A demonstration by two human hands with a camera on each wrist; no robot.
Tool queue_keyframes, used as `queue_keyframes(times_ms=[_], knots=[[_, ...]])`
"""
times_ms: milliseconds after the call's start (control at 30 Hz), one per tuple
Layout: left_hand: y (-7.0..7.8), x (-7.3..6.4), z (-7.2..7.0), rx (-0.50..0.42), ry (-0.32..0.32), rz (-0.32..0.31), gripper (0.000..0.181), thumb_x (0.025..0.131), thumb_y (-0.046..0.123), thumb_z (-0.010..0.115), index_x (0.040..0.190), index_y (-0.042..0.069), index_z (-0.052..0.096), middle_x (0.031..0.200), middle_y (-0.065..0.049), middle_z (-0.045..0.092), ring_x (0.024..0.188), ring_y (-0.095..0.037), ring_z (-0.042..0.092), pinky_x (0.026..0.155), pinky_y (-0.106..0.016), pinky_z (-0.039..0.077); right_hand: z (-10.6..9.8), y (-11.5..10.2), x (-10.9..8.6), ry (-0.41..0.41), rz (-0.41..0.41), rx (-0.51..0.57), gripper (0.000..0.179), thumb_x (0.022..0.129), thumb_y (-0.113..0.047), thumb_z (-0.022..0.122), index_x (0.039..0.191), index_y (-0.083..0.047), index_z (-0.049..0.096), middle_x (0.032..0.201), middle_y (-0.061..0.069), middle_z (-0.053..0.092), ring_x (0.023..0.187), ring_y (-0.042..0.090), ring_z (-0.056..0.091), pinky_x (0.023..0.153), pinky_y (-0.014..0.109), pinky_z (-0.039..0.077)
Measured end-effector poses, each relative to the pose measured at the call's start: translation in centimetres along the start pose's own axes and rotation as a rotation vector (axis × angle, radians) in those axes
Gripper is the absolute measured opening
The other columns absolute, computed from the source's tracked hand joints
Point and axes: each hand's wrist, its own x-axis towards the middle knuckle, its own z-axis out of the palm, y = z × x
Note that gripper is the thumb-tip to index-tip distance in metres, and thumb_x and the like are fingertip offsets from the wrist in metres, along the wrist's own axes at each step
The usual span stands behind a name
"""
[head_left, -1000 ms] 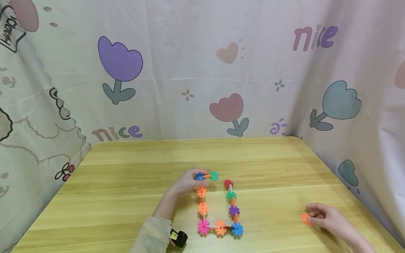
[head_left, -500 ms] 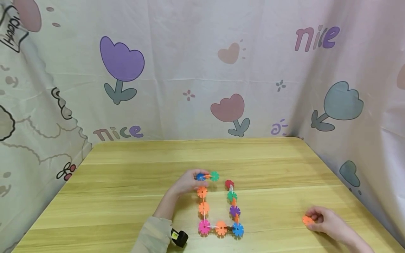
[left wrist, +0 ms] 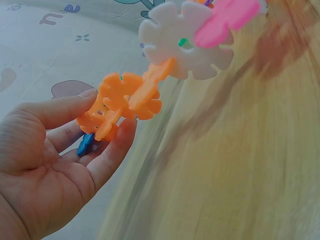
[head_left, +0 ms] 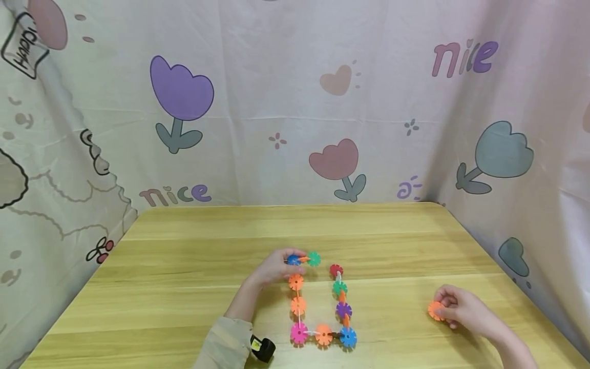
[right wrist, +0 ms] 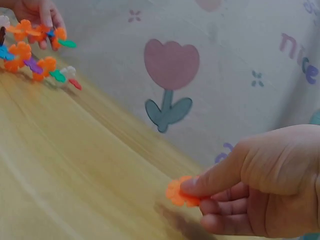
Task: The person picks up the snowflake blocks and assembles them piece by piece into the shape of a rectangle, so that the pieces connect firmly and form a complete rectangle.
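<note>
A chain of notched plastic discs (head_left: 323,335), joined edge to edge, forms a squarish outline with a gap at its far side. My left hand (head_left: 275,266) pinches the chain at its far left corner, around the blue disc (head_left: 293,260); in the left wrist view its thumb and fingers are on orange discs (left wrist: 120,92). A green disc (head_left: 314,259) ends this side of the gap, and a red disc (head_left: 336,270) ends the other. Well to the right, my right hand (head_left: 465,307) pinches a single orange disc (right wrist: 181,191) between thumb and fingers, above the table.
The wooden table (head_left: 184,297) carries the chain near its middle. A patterned curtain (head_left: 258,92) hangs behind the table and along both sides. A black wrist device (head_left: 263,349) sits by the left sleeve (head_left: 226,341).
My right hand has lifted slightly and moved a little left with the orange disc. The left hand keeps its grip on the chain. The whole view has shifted slightly.
</note>
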Motion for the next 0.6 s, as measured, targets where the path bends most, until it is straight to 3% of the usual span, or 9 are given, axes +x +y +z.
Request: queue_keyframes(times_ms=[233,467,600], knots=[[0.1,-0.1,-0.1,0.004,-0.005,0.026,0.046,0.085,0.006,0.064,0.126,-0.009,0.048,0.083,-0.006,0.058,0.065,-0.010,0.051,0.060,-0.021,0.047,0.6,-2.7,2.7,0.013,-0.026,0.015,0.030,0.087,-0.010,0.063,0.103,0.012,0.050,0.078,0.008,0.056,0.063,0.015,0.054,0.055,0.029,0.050],[0.4,-0.2,0.0,-0.006,-0.009,0.027,0.046,0.085,0.005,0.064,0.126,-0.009,0.048,0.083,-0.006,0.057,0.066,-0.011,0.051,0.060,-0.022,0.047,1.6,-4.6,5.6,0.028,-0.119,0.009,0.030,0.086,-0.010,0.064,0.103,0.011,0.052,0.080,0.010,0.057,0.064,0.018,0.058,0.059,0.031,0.052],[0.2,-0.2,-0.1,0.004,-0.008,0.028,0.046,0.085,0.006,0.064,0.126,-0.009,0.048,0.084,-0.007,0.057,0.067,-0.011,0.052,0.061,-0.023,0.048,2.1,-5.5,7.0,0.039,-0.130,0.019,0.031,0.087,-0.011,0.063,0.106,0.011,0.052,0.081,0.011,0.058,0.068,0.024,0.059,0.061,0.035,0.053]])
